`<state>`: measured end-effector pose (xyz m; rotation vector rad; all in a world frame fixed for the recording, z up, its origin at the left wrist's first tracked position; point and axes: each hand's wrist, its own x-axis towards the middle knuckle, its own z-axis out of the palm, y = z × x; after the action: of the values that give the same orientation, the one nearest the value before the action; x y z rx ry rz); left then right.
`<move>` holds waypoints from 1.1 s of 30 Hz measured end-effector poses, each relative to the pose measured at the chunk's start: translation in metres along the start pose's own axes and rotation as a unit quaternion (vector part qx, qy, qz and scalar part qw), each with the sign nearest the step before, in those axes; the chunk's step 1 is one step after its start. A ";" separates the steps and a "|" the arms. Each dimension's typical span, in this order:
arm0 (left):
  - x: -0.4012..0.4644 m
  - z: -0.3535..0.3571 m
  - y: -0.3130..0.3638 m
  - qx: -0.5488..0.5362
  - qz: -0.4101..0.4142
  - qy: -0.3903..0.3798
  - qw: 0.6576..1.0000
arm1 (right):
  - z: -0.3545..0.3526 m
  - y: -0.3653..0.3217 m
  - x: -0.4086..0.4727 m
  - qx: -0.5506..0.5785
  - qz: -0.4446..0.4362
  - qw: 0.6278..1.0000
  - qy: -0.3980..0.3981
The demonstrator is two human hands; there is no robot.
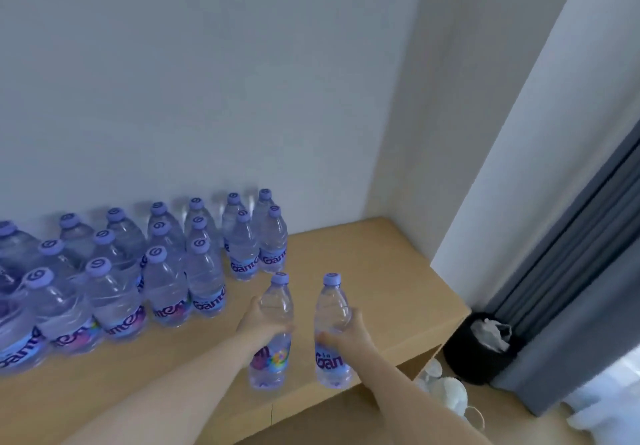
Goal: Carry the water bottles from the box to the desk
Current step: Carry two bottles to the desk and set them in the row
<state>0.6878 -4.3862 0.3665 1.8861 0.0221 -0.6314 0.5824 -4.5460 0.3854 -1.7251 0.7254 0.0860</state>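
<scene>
My left hand (258, 323) grips one clear water bottle (273, 361) with a purple cap around its middle. My right hand (346, 330) grips a second bottle (330, 363) the same way. Both bottles stand upright, side by side, low over or on the light wooden desk (363, 264) near its right end. Several more purple-capped bottles (166, 285) stand in rows on the desk to the left, against the wall. The box is not in view.
The desk ends at the right near a white wall corner (485, 202). A black waste bin (481, 347) with a white liner stands on the floor beside it. Grey curtains (571, 289) hang at the right. White objects (440, 385) lie on the floor below the desk edge.
</scene>
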 end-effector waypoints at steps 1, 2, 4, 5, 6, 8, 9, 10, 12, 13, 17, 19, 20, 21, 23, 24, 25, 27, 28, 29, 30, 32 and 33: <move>0.007 0.001 0.003 -0.016 0.000 0.011 1.000 | -0.004 -0.005 0.014 -0.004 0.002 1.000 -0.016; 0.013 0.003 0.007 -0.027 0.002 0.023 0.999 | -0.006 -0.010 0.027 -0.013 0.005 1.000 -0.026; 0.021 0.008 0.013 -0.065 0.003 0.057 0.996 | -0.006 -0.021 0.053 -0.053 0.011 0.998 -0.030; 0.024 0.009 0.015 -0.090 0.004 0.076 0.993 | -0.005 -0.025 0.065 -0.092 0.008 0.995 -0.031; 0.025 0.010 0.016 -0.111 0.008 0.094 0.989 | -0.003 -0.029 0.074 -0.143 0.001 0.989 -0.031; 0.030 0.010 0.018 -0.139 0.018 0.131 0.981 | 0.004 -0.035 0.085 -0.209 -0.020 0.977 -0.027; 0.034 0.010 0.020 -0.148 0.026 0.147 0.978 | 0.007 -0.039 0.091 -0.208 -0.031 0.977 -0.034; 0.038 0.009 0.023 -0.159 0.033 0.162 0.973 | 0.009 -0.044 0.098 -0.204 -0.042 0.977 -0.046; 0.049 0.007 0.027 -0.174 0.033 0.190 0.966 | 0.013 -0.055 0.111 -0.190 -0.060 0.976 -0.087; 0.053 0.005 0.027 -0.170 0.034 0.203 0.964 | 0.015 -0.060 0.116 -0.165 -0.069 0.978 -0.106; 0.064 -0.001 0.030 -0.162 0.022 0.245 0.956 | 0.021 -0.074 0.130 -0.079 -0.094 0.980 -0.157; 0.067 -0.003 0.031 -0.171 0.026 0.257 0.951 | 0.023 -0.076 0.139 -0.067 -0.100 0.976 -0.182; 0.068 -0.005 0.031 -0.167 0.032 0.261 0.950 | 0.025 -0.078 0.142 -0.062 -0.104 0.974 -0.189; 0.070 -0.006 0.032 -0.163 0.040 0.265 0.949 | 0.028 -0.079 0.145 -0.057 -0.104 0.974 -0.195; 0.073 -0.006 0.032 -0.162 0.054 0.279 0.945 | 0.034 -0.081 0.148 -0.060 -0.104 0.973 -0.197; 0.075 -0.006 0.032 -0.162 0.059 0.289 0.941 | 0.036 -0.082 0.149 -0.073 -0.108 0.972 -0.195; 0.077 -0.005 0.032 -0.161 0.062 0.300 0.938 | 0.038 -0.083 0.150 -0.089 -0.112 0.970 -0.195; 0.081 -0.004 0.032 -0.149 0.065 0.302 0.939 | 0.040 -0.086 0.154 -0.109 -0.116 0.966 -0.202; 0.082 -0.005 0.032 -0.140 0.066 0.290 0.945 | 0.039 -0.088 0.156 -0.117 -0.119 0.964 -0.209; 0.082 -0.006 0.033 -0.134 0.063 0.272 0.951 | 0.039 -0.090 0.158 -0.126 -0.121 0.960 -0.216; 0.081 -0.008 0.035 -0.132 0.056 0.255 0.956 | 0.038 -0.091 0.159 -0.135 -0.121 0.958 -0.222; 0.076 -0.015 0.037 -0.129 0.035 0.219 0.966 | 0.035 -0.095 0.159 -0.138 -0.105 0.956 -0.234; 0.073 -0.021 0.038 -0.123 0.028 0.195 0.973 | 0.034 -0.098 0.158 -0.133 -0.103 0.957 -0.238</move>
<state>0.7708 -4.4039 0.3729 1.7356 0.2884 -0.2001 0.7697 -4.5717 0.3921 -1.9241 0.1801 0.4571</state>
